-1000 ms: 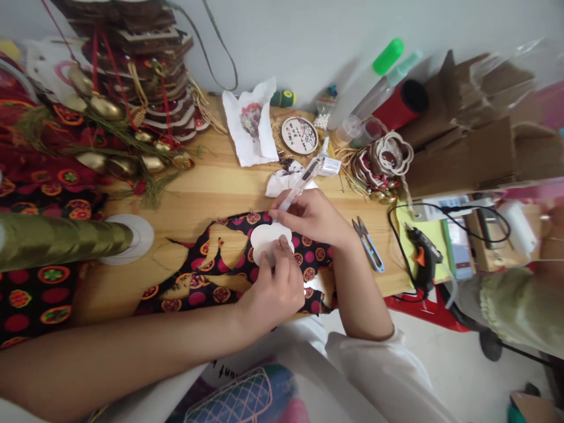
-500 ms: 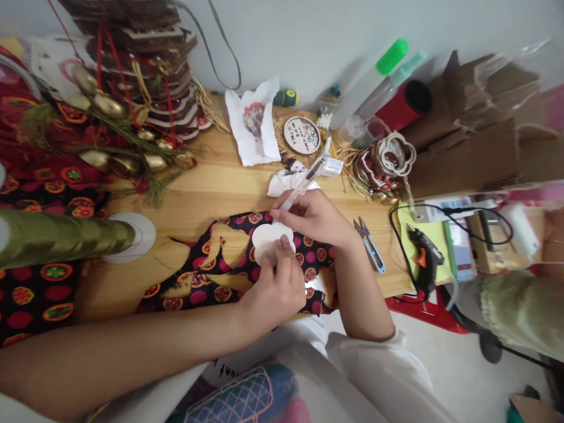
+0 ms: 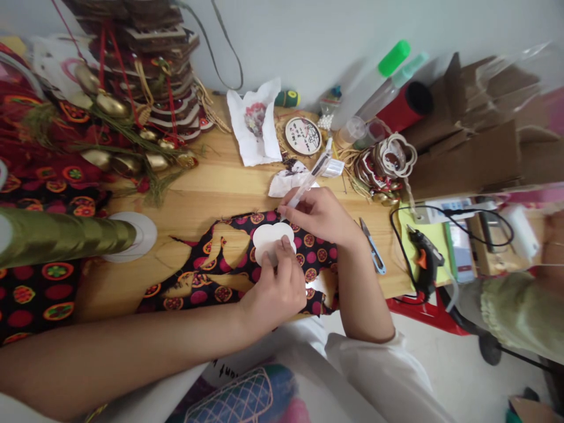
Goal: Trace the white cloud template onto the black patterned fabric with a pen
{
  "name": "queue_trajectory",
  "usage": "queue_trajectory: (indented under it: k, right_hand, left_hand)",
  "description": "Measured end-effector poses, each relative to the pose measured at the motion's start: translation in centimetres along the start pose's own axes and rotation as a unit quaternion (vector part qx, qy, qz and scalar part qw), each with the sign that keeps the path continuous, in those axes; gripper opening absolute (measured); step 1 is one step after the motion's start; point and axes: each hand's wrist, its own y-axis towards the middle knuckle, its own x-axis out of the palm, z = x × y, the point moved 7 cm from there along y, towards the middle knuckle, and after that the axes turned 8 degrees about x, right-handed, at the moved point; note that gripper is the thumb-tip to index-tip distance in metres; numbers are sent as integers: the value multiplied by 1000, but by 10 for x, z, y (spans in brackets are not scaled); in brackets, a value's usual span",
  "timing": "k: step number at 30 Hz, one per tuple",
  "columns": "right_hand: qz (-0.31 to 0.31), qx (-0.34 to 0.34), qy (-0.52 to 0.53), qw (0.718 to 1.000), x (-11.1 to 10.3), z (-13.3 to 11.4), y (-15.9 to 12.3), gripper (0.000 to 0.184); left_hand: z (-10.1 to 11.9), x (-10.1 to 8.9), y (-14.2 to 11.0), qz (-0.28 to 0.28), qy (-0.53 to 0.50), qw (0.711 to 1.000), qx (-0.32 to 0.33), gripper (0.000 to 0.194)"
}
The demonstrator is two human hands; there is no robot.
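We wear a loose white top [image 3: 319,379], its wide sleeve [image 3: 374,364] at five o'clock ending near the elbow; a pale bit of the other sleeve [image 3: 13,410] shows at eight o'clock. Our front carries a print near six o'clock: black lettering [image 3: 228,370], upside down from this view, beside a blue patch [image 3: 281,379] crossed by a pale pink lattice [image 3: 269,385], with brighter pink [image 3: 297,412] at four o'clock from it. Our left hand [image 3: 277,285] and right hand [image 3: 315,214] are bare

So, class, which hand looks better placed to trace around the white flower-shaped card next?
Probably the right hand: it holds the clear plastic pen, pointing down beside the card, while the left hand steadies the card on black patterned fabric.
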Motion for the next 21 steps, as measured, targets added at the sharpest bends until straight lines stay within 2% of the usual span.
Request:
queue_trajectory:
  k: [11,17,21]
  right_hand:
    - [-37,-27,32,998,10,-1,0,24]
    - [-13,-12,14,1000,2,1,0,19]
    - [-19,-18,22,999,5,0,0,21]
  left_hand:
    - [-1,-1,1,3,-11,1000,1,37]
    - [0,-1,0,0,-11,1000,3,36]
    - [0,-1,0,3,-11,1000,2,36]
